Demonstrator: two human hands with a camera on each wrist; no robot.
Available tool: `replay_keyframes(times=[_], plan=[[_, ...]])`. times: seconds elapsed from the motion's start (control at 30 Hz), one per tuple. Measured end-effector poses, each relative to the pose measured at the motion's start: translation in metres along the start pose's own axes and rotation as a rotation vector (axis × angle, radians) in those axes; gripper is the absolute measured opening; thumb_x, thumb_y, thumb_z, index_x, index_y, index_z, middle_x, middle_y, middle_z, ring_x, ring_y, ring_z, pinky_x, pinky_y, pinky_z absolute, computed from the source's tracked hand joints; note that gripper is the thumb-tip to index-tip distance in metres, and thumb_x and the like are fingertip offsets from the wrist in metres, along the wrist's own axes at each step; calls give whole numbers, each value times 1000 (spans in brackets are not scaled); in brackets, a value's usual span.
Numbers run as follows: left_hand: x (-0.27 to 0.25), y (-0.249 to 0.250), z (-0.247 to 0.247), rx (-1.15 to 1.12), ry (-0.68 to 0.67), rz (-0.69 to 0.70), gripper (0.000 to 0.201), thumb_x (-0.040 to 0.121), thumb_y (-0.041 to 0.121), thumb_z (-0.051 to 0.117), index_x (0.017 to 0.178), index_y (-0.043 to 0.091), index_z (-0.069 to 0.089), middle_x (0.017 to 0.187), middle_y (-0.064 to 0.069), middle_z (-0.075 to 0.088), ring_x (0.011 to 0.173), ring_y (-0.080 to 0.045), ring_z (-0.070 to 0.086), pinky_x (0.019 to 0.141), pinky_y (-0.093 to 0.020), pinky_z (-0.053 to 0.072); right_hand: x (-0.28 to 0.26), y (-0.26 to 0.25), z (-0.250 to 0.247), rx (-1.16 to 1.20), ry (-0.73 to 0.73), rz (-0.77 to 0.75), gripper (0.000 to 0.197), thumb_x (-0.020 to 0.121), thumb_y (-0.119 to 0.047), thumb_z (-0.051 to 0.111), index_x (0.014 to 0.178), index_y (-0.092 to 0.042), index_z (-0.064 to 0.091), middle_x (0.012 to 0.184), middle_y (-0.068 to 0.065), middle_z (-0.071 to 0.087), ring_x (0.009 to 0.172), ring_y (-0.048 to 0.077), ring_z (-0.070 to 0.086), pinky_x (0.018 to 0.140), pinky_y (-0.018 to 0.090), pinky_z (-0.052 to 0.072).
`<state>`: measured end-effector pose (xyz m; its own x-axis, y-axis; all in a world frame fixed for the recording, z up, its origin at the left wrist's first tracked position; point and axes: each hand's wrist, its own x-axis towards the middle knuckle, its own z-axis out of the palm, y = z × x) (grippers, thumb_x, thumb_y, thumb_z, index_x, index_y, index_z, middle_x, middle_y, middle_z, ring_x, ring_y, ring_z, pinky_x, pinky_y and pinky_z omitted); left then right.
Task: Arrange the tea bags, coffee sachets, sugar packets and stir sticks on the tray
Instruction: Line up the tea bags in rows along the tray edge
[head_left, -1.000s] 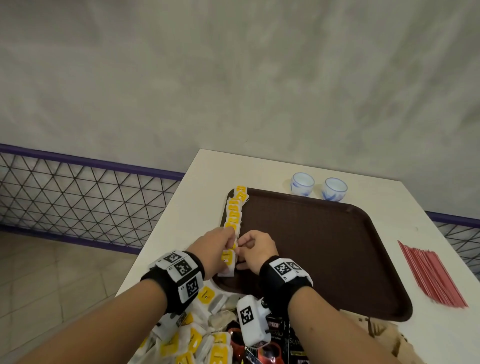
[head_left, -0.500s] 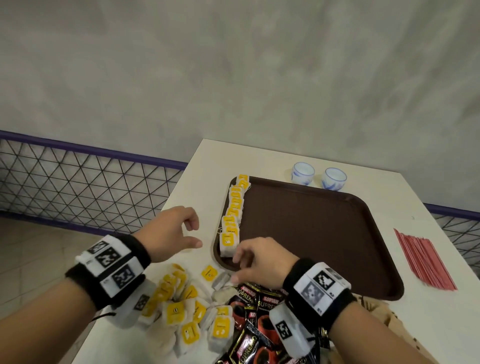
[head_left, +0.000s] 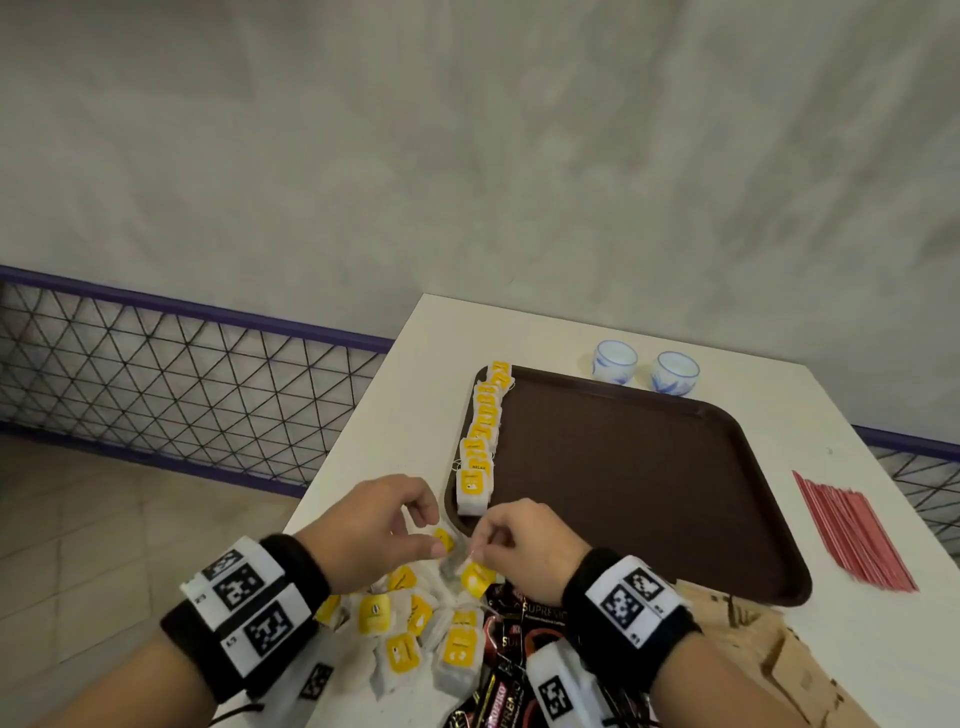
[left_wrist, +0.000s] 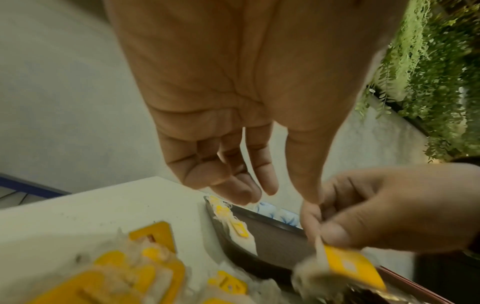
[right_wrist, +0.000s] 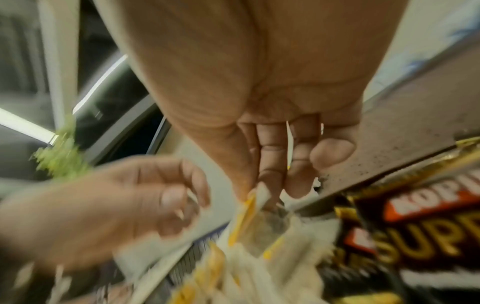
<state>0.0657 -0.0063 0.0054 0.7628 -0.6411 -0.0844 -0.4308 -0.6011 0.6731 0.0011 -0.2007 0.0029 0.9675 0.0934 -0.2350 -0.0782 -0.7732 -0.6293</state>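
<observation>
A brown tray (head_left: 623, 493) lies on the white table with a row of yellow-tagged tea bags (head_left: 483, 431) along its left rim. My right hand (head_left: 480, 551) hovers by the tray's near left corner and pinches one tea bag (head_left: 475, 574) between thumb and forefinger; the right wrist view shows the pinch (right_wrist: 262, 191) on the same tea bag (right_wrist: 259, 214). My left hand (head_left: 426, 525) is beside it, fingers loosely curled and holding nothing, its thumb close to the right fingers (left_wrist: 311, 207). Loose tea bags (head_left: 415, 634) are piled below both hands.
Black coffee sachets (head_left: 524, 623) lie under my right wrist, with brown paper packets (head_left: 753, 639) to their right. A bundle of red stir sticks (head_left: 852, 535) lies right of the tray. Two small blue-and-white cups (head_left: 614, 361) stand behind it. A mesh railing runs at the left.
Both hands left the tea bag row. The left swung out left and came back to the right hand. The right dropped to the pile and lifted one tea bag.
</observation>
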Motion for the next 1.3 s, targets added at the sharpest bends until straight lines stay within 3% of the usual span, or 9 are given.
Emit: replay_keyframes(times=[0.2, 0.33, 0.43, 0.57, 0.63, 0.77, 0.93, 1.1, 1.3], plan=[[2, 22, 26, -65, -15, 75, 35, 73, 43, 74, 104, 34, 61, 105, 18, 59, 95, 1, 52, 70, -10, 39, -8, 0, -17, 224, 69, -36, 20, 87, -13, 65, 72, -26, 65, 68, -12, 60, 60, -7, 54, 60, 9, 39], [11, 29, 37, -33, 30, 76, 20, 76, 35, 73, 84, 18, 65, 82, 6, 61, 76, -7, 53, 72, -23, 44, -12, 0, -18, 308, 81, -46, 18, 86, -12, 66, 74, -26, 64, 70, -10, 60, 64, -2, 53, 65, 15, 43], [14, 24, 39, -162, 35, 31, 17, 75, 29, 76, 69, 19, 63, 62, 8, 55, 58, -3, 45, 58, -19, 42, -16, 6, -19, 453, 96, -34, 17, 79, -12, 76, 90, -20, 65, 77, -3, 64, 67, 4, 57, 65, 18, 48], [18, 17, 43, -447, 49, -39, 22, 71, 19, 80, 75, 6, 63, 68, -4, 59, 59, -12, 53, 54, -26, 45, -18, 13, -16, 460, 109, -5, 11, 77, -13, 77, 85, -14, 69, 77, -1, 67, 71, 9, 60, 71, 23, 51], [19, 17, 44, -478, 26, -37, 21, 69, 18, 81, 73, 12, 61, 68, -10, 58, 59, -16, 53, 53, -27, 46, -15, 14, -15, 487, 115, 14, 5, 82, -11, 73, 83, -12, 69, 74, 1, 68, 69, 13, 63, 67, 24, 51], [19, 9, 32, -408, 123, -61, 24, 67, 23, 83, 80, 21, 63, 85, -6, 69, 69, -14, 63, 63, -22, 51, 1, 22, -20, 492, 230, 123, 9, 87, -6, 65, 82, -14, 64, 75, 8, 68, 67, 15, 64, 59, 24, 49], [9, -23, -5, -271, 318, -178, 18, 73, 26, 79, 81, 21, 63, 83, 4, 67, 71, -14, 65, 63, -22, 48, 28, 33, -22, 313, 286, 207, 20, 88, -6, 61, 74, -20, 58, 74, 2, 65, 61, 10, 61, 56, 20, 45], [-8, -53, -26, -59, 268, -291, 22, 72, 31, 79, 83, 25, 61, 85, 8, 65, 72, -9, 61, 62, -20, 42, 47, 28, -9, 226, 205, 241, 23, 88, -5, 62, 72, -21, 56, 67, -2, 60, 57, 9, 59, 52, 19, 45], [-16, -63, -24, -41, 217, -368, 23, 73, 33, 78, 87, 27, 61, 91, 10, 63, 76, -9, 59, 65, -20, 42, 60, 23, 3, 241, 252, 274, 25, 87, -4, 60, 69, -21, 56, 65, 0, 61, 65, 19, 65, 72, 38, 60]])
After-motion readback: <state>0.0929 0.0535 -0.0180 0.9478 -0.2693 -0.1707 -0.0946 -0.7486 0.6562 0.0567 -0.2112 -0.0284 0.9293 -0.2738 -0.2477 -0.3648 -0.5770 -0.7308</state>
